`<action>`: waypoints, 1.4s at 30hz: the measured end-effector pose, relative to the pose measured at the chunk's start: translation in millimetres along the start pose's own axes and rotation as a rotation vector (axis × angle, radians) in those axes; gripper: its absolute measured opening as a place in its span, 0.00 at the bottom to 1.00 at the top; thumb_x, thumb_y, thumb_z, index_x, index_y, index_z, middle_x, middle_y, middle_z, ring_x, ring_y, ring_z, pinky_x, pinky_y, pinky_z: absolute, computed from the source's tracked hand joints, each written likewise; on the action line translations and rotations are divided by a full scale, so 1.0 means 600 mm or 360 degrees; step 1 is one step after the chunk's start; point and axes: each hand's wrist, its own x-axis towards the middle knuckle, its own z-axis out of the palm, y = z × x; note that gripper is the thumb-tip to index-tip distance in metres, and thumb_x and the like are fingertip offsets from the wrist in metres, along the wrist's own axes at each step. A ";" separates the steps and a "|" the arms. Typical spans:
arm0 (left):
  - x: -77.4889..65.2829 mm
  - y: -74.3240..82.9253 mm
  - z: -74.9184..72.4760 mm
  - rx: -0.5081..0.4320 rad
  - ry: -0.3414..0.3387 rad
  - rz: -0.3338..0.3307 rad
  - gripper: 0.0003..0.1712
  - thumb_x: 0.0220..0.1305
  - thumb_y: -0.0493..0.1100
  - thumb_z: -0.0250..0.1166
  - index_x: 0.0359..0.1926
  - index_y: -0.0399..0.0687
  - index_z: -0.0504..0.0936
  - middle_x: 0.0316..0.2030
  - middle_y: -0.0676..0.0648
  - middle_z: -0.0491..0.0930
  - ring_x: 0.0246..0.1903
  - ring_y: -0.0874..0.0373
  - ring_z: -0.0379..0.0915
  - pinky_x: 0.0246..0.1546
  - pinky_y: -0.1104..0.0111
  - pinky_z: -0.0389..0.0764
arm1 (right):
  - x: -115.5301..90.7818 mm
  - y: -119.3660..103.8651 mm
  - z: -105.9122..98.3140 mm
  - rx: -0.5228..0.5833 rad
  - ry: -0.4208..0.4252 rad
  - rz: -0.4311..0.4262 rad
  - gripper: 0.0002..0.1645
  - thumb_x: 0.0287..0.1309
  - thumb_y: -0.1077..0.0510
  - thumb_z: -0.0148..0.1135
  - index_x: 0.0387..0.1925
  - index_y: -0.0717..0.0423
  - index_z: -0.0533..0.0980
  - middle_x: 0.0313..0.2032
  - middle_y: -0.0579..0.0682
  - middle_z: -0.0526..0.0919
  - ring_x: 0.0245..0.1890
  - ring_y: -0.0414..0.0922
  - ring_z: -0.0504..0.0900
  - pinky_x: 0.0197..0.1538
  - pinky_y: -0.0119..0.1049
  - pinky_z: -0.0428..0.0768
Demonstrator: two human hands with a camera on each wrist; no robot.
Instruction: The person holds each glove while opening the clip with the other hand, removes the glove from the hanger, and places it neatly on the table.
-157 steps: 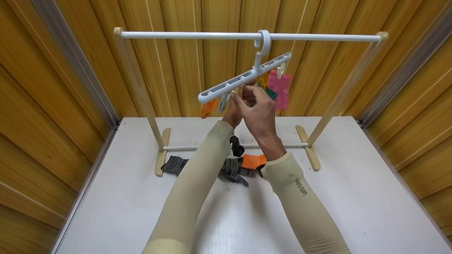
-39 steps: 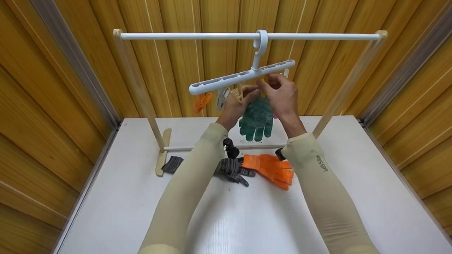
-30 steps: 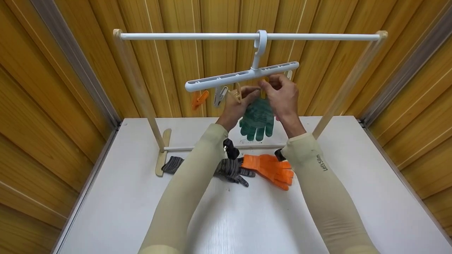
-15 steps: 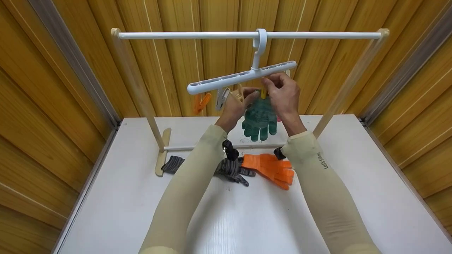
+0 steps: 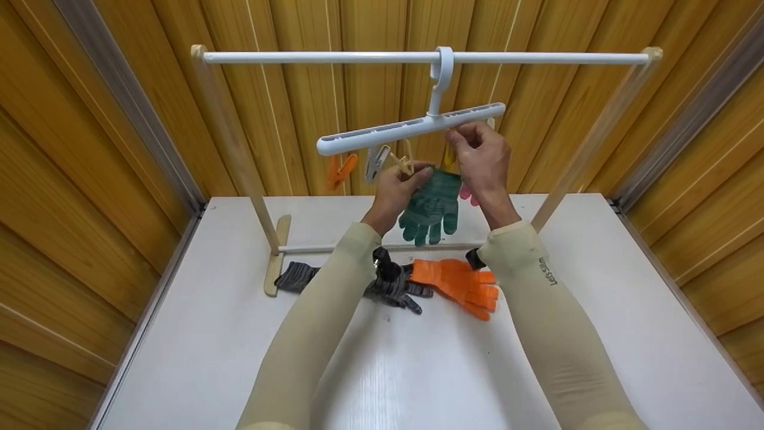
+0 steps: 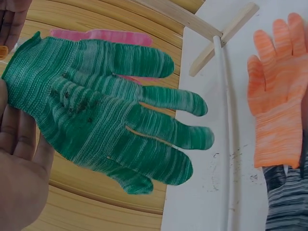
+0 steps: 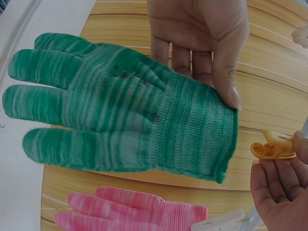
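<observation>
- Green glove (image 5: 431, 209) was held cuff up, fingers down, long axis near vertical with a slight tilt, below the hanger (image 5: 388, 135)
- Left hand (image 5: 391, 194) was nearer: it pinched the cuff at its left edge, thumb over the near face
- Right hand (image 5: 486, 156), higher and to the right, pinched the yellow clip (image 7: 273, 146) between thumb and fingers; whether the clip's mouth was parted, cannot tell
- Key relation: cuff edge lay just below the clip, a visible gap between the 2 in the right wrist view
- Pink glove (image 7: 130, 211) hung just beside, its cuff at a white clip (image 7: 219, 222)
</observation>
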 end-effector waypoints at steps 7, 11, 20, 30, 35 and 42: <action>-0.015 -0.008 0.000 -0.0063 0.0099 -0.0116 0.13 0.77 0.43 0.66 0.57 0.44 0.87 0.48 0.47 0.87 0.50 0.52 0.83 0.59 0.60 0.82 | 0.000 -0.004 -0.003 -0.0030 -0.0053 -0.0062 0.23 0.70 0.49 0.72 0.55 0.63 0.82 0.43 0.54 0.84 0.43 0.45 0.79 0.51 0.36 0.82; -0.026 -0.010 0.005 -0.0135 0.0231 -0.0153 0.11 0.77 0.40 0.67 0.55 0.44 0.88 0.46 0.47 0.87 0.47 0.52 0.85 0.54 0.60 0.85 | -0.001 -0.005 -0.006 -0.0008 -0.0076 -0.0061 0.26 0.69 0.50 0.74 0.56 0.65 0.81 0.44 0.55 0.84 0.44 0.44 0.79 0.52 0.36 0.82; -0.074 -0.015 -0.006 -0.0611 0.0653 -0.0337 0.14 0.76 0.42 0.69 0.56 0.42 0.87 0.48 0.42 0.87 0.50 0.47 0.86 0.54 0.57 0.85 | -0.007 -0.002 -0.005 0.0026 -0.0074 -0.0070 0.26 0.68 0.50 0.74 0.58 0.65 0.81 0.46 0.55 0.83 0.45 0.45 0.79 0.53 0.37 0.83; -0.145 -0.017 -0.022 -0.1064 0.0990 -0.0409 0.17 0.77 0.38 0.65 0.62 0.36 0.81 0.55 0.37 0.84 0.59 0.43 0.81 0.63 0.53 0.78 | -0.012 -0.004 -0.004 -0.0053 -0.0048 -0.0085 0.26 0.68 0.50 0.74 0.58 0.65 0.81 0.46 0.55 0.85 0.45 0.44 0.80 0.55 0.37 0.83; -0.187 -0.024 -0.034 -0.1213 0.1094 -0.0400 0.21 0.79 0.37 0.62 0.67 0.33 0.76 0.62 0.33 0.79 0.66 0.40 0.74 0.69 0.51 0.72 | -0.012 -0.003 -0.004 -0.0054 -0.0049 -0.0086 0.26 0.68 0.50 0.74 0.58 0.65 0.81 0.46 0.55 0.85 0.45 0.43 0.80 0.55 0.37 0.83; -0.245 -0.037 -0.051 -0.1346 0.1196 -0.0340 0.22 0.81 0.38 0.59 0.69 0.32 0.72 0.66 0.33 0.73 0.69 0.40 0.69 0.72 0.53 0.68 | -0.012 -0.002 -0.006 -0.0036 -0.0051 -0.0094 0.26 0.67 0.51 0.75 0.56 0.65 0.81 0.44 0.52 0.83 0.44 0.42 0.79 0.51 0.34 0.82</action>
